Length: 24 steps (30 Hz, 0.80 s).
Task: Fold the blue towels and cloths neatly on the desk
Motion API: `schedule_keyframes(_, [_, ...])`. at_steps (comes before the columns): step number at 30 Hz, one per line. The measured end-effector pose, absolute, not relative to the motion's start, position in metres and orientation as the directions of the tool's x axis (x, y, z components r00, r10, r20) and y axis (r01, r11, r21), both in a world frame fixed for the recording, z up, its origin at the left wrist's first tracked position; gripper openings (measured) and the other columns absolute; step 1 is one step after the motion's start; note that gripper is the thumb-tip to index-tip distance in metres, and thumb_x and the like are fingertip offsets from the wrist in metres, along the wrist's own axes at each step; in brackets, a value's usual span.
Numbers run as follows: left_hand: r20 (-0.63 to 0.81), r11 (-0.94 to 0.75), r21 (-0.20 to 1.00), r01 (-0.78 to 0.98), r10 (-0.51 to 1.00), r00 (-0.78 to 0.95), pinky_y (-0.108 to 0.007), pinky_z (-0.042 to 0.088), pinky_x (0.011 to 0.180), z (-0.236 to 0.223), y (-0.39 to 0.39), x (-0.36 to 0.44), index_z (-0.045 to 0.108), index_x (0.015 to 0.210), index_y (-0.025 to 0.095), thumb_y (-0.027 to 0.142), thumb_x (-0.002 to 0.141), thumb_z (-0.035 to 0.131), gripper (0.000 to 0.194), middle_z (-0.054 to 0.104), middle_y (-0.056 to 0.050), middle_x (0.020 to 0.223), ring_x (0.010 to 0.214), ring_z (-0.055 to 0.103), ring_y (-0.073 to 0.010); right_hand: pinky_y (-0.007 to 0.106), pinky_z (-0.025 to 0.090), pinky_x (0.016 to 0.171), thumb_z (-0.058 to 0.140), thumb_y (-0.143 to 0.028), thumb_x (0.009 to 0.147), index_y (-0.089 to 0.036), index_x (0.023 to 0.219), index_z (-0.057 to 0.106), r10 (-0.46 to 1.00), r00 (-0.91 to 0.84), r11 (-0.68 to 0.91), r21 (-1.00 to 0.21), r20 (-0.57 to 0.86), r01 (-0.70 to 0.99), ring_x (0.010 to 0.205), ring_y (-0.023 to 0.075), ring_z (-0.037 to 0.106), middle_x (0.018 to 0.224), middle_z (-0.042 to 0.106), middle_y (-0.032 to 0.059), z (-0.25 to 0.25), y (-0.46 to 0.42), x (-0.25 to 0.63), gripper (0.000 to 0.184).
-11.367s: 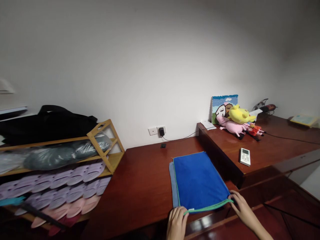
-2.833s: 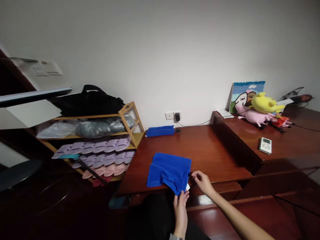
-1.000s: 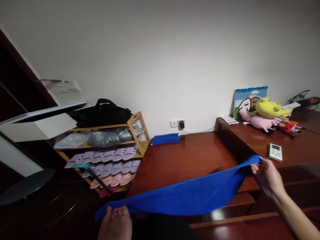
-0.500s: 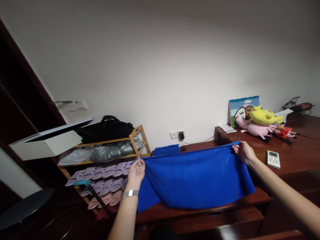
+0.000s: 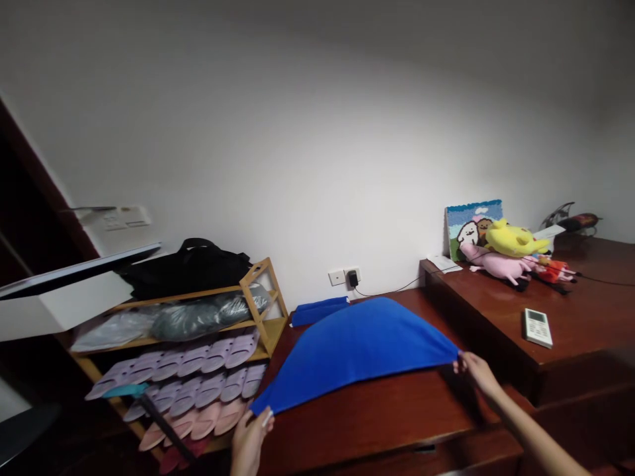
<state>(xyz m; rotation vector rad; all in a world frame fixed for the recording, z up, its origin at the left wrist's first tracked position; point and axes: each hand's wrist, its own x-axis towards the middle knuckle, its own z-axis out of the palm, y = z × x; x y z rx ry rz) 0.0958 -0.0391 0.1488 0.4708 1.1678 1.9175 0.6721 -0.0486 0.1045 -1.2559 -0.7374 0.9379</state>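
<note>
We lose part of the white box point(image 5: 69, 301) past the left edge. The spread blue cloth point(image 5: 364, 350) hides part of the folded cloth point(image 5: 316, 313), and we cannot read the small buttons on the remote control point(image 5: 537, 328).

My cloth point(image 5: 364, 344) is plain blue, the desk point(image 5: 387, 413) reddish-brown. I see a black bag point(image 5: 183, 272), lilac slippers point(image 5: 207, 356) and a yellow toy point(image 5: 513, 240).

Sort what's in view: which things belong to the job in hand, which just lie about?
In use:
blue cloth, held by left hand and right hand
desk beneath
probably the folded blue cloth behind

Lying about:
remote
plush toys
slippers
black bag
</note>
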Motion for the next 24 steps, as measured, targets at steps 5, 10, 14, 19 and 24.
schedule_keyframes(5, [-0.044,0.009,0.998,-0.063,0.811,-0.584,-0.031,0.054,0.046,0.063,-0.046,0.077,0.058,0.118,0.017,0.042,0.050,0.086,0.078,0.064,0.005,0.053,0.046,0.067,-0.0244,0.032,0.051,0.063,0.046,-0.067,0.077,-0.025,0.060,0.060,0.903,0.427,-0.173,-0.882,0.035,0.439,0.065,0.0251,0.068,0.062,0.070,0.0048,0.015,-0.060,0.671,0.047])
schedule_keyframes(10, [0.079,0.104,0.941,0.322,0.858,-0.508,-0.039,0.057,0.062,0.035,-0.049,0.056,0.064,0.119,0.016,0.066,0.061,0.062,0.077,0.067,0.001,0.054,0.055,0.071,-0.0273,0.034,0.053,0.074,0.037,-0.070,0.080,-0.026,0.062,0.061,0.915,0.385,-0.163,-0.758,0.123,0.631,0.079,0.0289,0.071,0.079,0.076,0.0085,0.006,-0.068,0.683,0.053])
schedule_keyframes(14, [0.026,0.275,0.805,0.526,0.869,-0.494,-0.039,0.056,0.066,0.032,-0.053,0.051,0.071,0.103,0.018,0.056,0.072,0.051,0.053,0.070,-0.002,0.058,0.064,0.073,-0.0296,0.033,0.053,0.071,0.035,-0.073,0.081,-0.026,0.063,0.061,0.910,0.400,-0.191,-0.746,0.109,0.638,0.075,0.0286,0.071,0.074,0.074,0.0086,0.009,-0.081,0.700,0.057])
schedule_keyframes(19, [0.139,0.310,0.598,0.739,0.868,-0.477,-0.039,0.056,0.090,0.028,-0.064,0.049,0.073,0.097,0.023,0.041,0.081,0.051,0.032,0.080,-0.011,0.107,0.103,0.075,-0.0315,0.035,0.052,0.071,0.038,-0.073,0.081,-0.027,0.063,0.061,0.899,0.407,-0.194,-0.690,0.159,0.698,0.076,0.0293,0.070,0.077,0.074,0.0088,-0.007,-0.098,0.720,0.055])
schedule_keyframes(24, [0.118,0.327,0.536,0.778,0.884,-0.452,-0.037,0.057,0.088,0.019,-0.082,0.052,0.072,0.108,0.025,0.042,0.087,0.048,0.035,0.080,-0.008,0.113,0.100,0.076,-0.0291,0.040,0.054,0.078,0.037,-0.072,0.082,-0.027,0.064,0.063,0.914,0.361,-0.196,-0.578,0.186,0.792,0.081,0.0321,0.070,0.084,0.074,0.0121,-0.029,-0.109,0.733,0.055])
